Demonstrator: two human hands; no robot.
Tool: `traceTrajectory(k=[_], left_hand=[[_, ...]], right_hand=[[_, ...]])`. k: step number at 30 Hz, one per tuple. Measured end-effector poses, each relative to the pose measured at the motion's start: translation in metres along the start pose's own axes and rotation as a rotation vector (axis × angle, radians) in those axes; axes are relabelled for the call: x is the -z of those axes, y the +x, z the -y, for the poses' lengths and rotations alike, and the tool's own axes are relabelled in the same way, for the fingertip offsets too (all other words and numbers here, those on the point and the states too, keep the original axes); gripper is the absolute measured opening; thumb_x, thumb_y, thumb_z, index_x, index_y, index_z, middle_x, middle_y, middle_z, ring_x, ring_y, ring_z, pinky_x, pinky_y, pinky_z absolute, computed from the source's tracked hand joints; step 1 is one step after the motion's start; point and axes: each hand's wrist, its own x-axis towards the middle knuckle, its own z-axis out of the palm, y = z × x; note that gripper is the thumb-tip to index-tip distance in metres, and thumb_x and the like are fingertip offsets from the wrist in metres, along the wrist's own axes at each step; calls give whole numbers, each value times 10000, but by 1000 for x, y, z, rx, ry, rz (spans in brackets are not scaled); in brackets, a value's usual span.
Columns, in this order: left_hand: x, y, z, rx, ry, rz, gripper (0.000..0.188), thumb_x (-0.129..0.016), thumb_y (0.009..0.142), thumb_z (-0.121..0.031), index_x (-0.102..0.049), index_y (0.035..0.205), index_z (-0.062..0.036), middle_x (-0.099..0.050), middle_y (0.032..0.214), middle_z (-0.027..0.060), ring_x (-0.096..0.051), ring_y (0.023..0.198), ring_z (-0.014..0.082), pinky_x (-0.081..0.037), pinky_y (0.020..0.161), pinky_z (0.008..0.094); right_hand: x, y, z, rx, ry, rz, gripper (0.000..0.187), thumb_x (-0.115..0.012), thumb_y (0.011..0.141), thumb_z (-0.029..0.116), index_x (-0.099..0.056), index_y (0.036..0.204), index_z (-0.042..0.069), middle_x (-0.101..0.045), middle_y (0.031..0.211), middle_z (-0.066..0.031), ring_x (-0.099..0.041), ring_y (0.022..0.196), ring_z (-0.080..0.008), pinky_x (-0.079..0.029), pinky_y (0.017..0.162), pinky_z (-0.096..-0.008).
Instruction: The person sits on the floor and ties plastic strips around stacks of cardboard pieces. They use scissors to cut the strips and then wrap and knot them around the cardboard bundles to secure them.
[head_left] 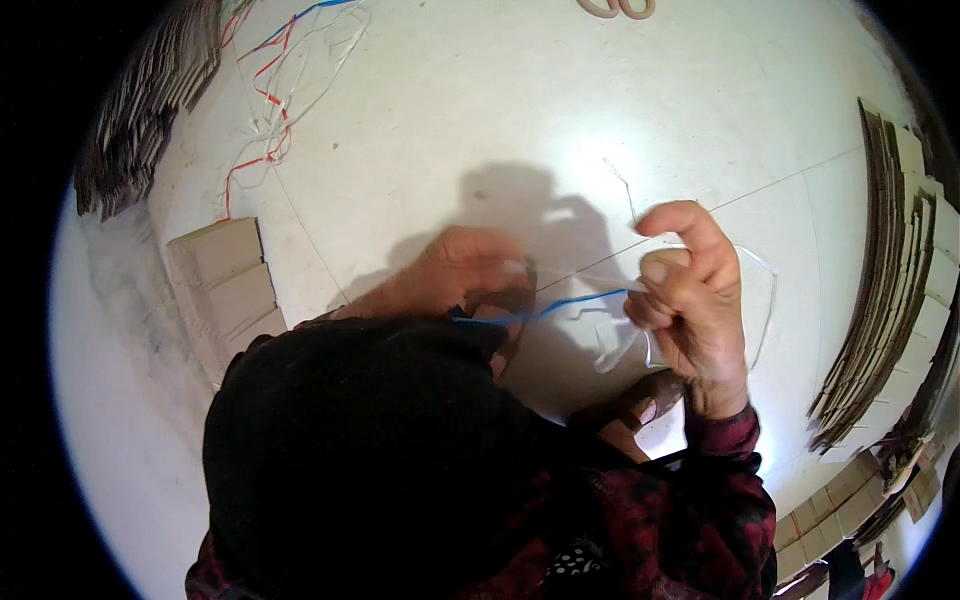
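My right hand (695,290) is raised over the floor, its fingers curled and pinching a bundle of thin plastic string. A blue string (575,303) runs from it leftward to the dark clothing below my left hand. White string (612,345) hangs in loops beneath the right hand, and a thin loop bows out to its right. My left hand (475,265), smeared by motion, has its fingers drawn together at the near end of a pale strand that stretches across to the right hand. Its fingertips are partly blurred.
Flat cardboard sheets stand stacked at the right (875,280) and far left (150,100). Brown cardboard pieces (228,280) lie left of me. Red and white strings (272,110) tangle on the floor at upper left. Two tan rings (615,8) show at the top edge. My foot (640,410) is below.
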Motion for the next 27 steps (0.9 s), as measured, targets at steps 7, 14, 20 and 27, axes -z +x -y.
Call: traceTrajectory(k=[7, 14, 20, 27], left_hand=[[122, 39, 28, -498, -467, -484, 89, -537, 907, -148, -570, 919, -66, -418, 631, -76, -328, 480, 15, -255, 413, 182], [300, 60, 49, -365, -932, -734, 78, -491, 921, -82, -511, 854, -47, -392, 603, -22, -289, 431, 73, -205, 380, 222], [334, 55, 99, -390, -264, -1006, 147, -483, 895, -80, -492, 749, -67, -402, 567, -13, -304, 426, 87, -237, 377, 248], [33, 109, 35, 123, -782, 44, 174, -560, 922, -230, -592, 813, -97, -492, 652, -40, -364, 483, 44, -285, 414, 188]], right_hand=[[106, -17, 26, -208, -1003, 209, 230, -500, 970, 235, -595, 919, 32, -450, 691, 12, -400, 640, -105, -350, 558, -269], [224, -115, 110, -424, -1260, -235, 218, -501, 964, 203, -510, 796, 64, -347, 667, 42, -337, 606, -71, -289, 522, -242], [333, -149, 119, -453, -1108, -754, 166, -496, 946, 172, -521, 814, 75, -360, 617, 66, -343, 533, -49, -281, 463, -224], [135, 36, 33, 128, -1342, -266, 216, -498, 958, 168, -540, 914, -40, -563, 789, -104, -504, 745, -169, -449, 684, -331]])
